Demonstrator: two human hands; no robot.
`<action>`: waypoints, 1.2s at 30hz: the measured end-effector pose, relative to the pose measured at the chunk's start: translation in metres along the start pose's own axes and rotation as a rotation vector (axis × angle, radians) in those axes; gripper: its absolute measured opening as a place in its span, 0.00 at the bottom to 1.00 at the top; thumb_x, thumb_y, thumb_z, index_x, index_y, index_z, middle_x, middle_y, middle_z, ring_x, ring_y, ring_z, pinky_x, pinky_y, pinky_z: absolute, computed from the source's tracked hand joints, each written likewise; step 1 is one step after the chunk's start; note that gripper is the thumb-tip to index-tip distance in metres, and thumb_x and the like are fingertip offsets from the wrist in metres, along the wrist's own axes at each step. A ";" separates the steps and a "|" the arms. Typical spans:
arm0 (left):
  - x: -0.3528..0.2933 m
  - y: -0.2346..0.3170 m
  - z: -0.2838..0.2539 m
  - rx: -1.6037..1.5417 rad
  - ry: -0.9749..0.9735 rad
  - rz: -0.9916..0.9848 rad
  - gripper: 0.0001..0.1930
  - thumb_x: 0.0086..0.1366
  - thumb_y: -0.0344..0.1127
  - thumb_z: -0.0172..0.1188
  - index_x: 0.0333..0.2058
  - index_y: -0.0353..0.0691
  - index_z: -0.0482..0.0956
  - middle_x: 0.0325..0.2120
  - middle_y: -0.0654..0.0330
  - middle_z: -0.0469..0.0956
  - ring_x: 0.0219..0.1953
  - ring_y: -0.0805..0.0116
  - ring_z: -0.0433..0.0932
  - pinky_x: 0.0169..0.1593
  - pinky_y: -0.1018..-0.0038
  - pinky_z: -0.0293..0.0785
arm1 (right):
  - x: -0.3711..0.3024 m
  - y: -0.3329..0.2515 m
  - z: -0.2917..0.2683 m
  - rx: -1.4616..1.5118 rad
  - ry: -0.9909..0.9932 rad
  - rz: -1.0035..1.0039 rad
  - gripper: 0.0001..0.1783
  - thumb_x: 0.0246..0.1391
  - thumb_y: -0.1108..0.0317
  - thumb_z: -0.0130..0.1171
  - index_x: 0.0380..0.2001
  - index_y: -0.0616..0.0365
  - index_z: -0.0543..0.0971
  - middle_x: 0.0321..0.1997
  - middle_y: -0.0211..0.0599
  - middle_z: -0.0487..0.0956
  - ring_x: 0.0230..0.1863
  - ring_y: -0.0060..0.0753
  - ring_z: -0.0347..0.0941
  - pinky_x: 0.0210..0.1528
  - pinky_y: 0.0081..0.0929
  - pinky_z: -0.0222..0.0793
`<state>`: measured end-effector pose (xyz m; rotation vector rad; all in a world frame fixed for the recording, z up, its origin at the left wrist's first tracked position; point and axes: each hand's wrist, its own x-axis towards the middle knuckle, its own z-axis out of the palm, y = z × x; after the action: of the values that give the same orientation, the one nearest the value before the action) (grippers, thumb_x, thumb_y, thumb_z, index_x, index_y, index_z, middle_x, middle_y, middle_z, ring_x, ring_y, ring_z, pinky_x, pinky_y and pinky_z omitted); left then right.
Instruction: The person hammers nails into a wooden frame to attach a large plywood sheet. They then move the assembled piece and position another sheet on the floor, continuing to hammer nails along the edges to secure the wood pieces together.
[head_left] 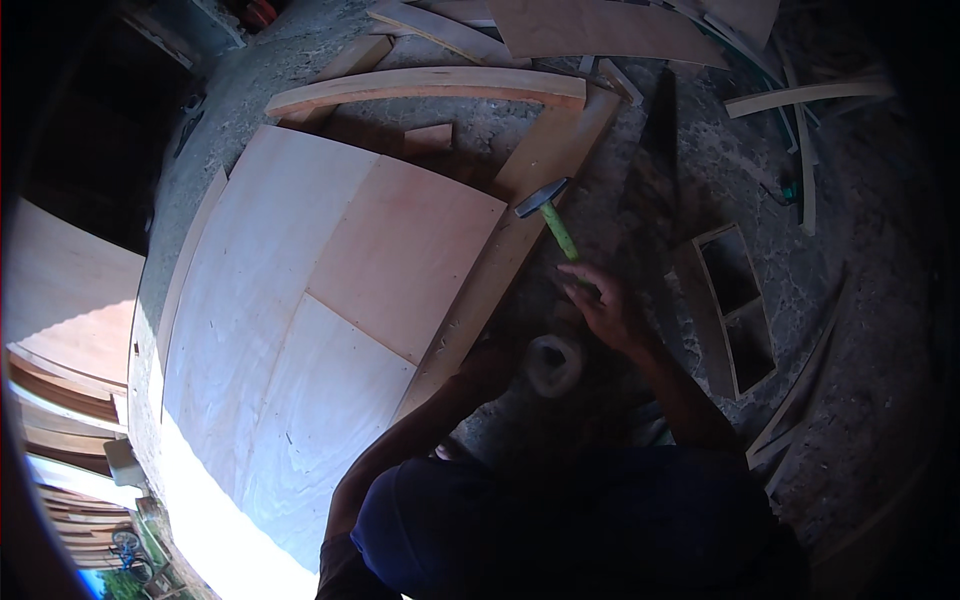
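My right hand is wrapped round the green handle of a hammer. The steel head lies over the edge of a thick wooden beam; whether they touch I cannot tell. My left hand is in deep shadow beside the beam, its fingers hidden. Close to it is a pale, ring-ended roll or tube. Left of the beam lies a large panel of joined plywood sheets, with sunlight on its near left part.
A curved timber crosses beyond the panel, with a small wood block below it. On the right stands an open two-compartment wooden box. Plywood offcuts and thin strips lie at the back; stacked boards are at far left.
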<state>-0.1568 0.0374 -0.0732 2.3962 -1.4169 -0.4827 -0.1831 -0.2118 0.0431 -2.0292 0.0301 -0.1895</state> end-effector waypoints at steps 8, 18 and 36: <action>-0.009 0.017 -0.023 -0.097 0.246 -0.042 0.16 0.59 0.26 0.54 0.47 0.39 0.74 0.43 0.49 0.76 0.36 0.48 0.79 0.40 0.59 0.77 | -0.002 -0.002 -0.001 0.045 0.007 -0.007 0.17 0.61 0.70 0.56 0.53 0.59 0.77 0.52 0.48 0.80 0.55 0.42 0.76 0.56 0.35 0.71; 0.034 -0.015 -0.118 -1.128 0.659 -0.328 0.02 0.67 0.25 0.55 0.36 0.39 0.76 0.29 0.66 0.75 0.34 0.78 0.72 0.40 0.77 0.71 | 0.003 0.001 0.010 0.052 -0.023 0.001 0.17 0.61 0.71 0.56 0.53 0.60 0.76 0.52 0.48 0.79 0.56 0.42 0.76 0.58 0.34 0.69; 0.130 -0.118 -0.136 -0.263 1.008 -0.616 0.15 0.60 0.36 0.60 0.45 0.49 0.69 0.33 0.61 0.78 0.42 0.55 0.75 0.49 0.56 0.63 | 0.054 -0.029 0.038 -0.202 0.048 -0.182 0.34 0.59 0.76 0.52 0.69 0.54 0.58 0.50 0.58 0.76 0.51 0.60 0.75 0.50 0.44 0.73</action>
<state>0.0529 -0.0098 -0.0185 2.2382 -0.1732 0.3794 -0.1264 -0.1712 0.0589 -2.2289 -0.1096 -0.3627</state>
